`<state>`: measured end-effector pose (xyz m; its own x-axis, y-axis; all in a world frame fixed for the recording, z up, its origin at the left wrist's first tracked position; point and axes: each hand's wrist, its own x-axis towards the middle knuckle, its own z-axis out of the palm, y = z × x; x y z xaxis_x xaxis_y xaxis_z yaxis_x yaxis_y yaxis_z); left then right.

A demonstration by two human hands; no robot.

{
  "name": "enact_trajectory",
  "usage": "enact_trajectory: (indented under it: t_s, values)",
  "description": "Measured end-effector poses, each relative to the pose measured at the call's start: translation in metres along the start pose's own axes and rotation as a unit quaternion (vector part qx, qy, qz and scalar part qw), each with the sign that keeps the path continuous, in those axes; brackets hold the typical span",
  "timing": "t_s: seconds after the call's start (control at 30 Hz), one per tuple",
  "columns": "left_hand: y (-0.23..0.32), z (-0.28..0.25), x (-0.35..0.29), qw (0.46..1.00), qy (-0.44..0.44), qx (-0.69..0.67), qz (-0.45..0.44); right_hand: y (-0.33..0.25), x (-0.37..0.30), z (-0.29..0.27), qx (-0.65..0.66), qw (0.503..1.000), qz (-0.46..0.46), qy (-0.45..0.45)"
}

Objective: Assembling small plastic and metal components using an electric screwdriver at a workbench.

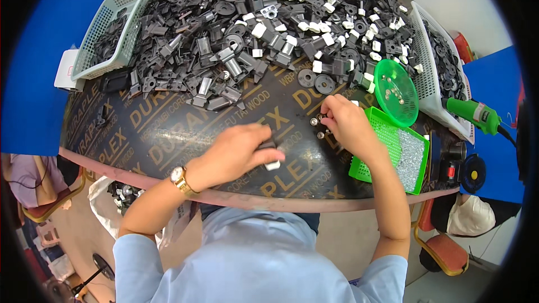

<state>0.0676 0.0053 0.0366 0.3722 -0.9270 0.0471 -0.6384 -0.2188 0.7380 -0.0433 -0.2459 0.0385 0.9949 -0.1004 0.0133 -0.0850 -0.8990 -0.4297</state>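
My left hand (233, 150), with a gold watch on its wrist, is closed around a black plastic part with a white end (272, 165), just above the table near its front edge. The fingers hide most of that part. My right hand (349, 129) is lower than the heap, its fingertips pinched together over the tabletop. Whatever lies between those fingertips is hidden. Small round metal pieces (314, 122) lie beside and under the right fingers. Close to the right wrist stands a green rectangular basket (360, 169) holding many tiny silvery pieces (411, 160).
A large heap of black plastic parts (202, 50), some white-tipped, covers the table's far side. A round green basket (387, 76) leans on the rectangular one. Pale baskets stand left (126, 45) and right (426, 50). At the right is a green corded tool (477, 113).
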Motion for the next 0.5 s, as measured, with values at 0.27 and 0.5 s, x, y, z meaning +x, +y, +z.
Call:
enact_trajectory:
  t_s: [0.27,0.5]
  values:
    - [0.009,0.013,-0.008,0.998,0.003,-0.038,-0.045,0.002,0.002,0.0,0.068,0.997,0.027,-0.027]
    - [0.004,0.024,-0.02,0.999,0.047,-0.017,-0.001,-0.052,-0.014,0.002,0.202,0.979,-0.031,-0.021]
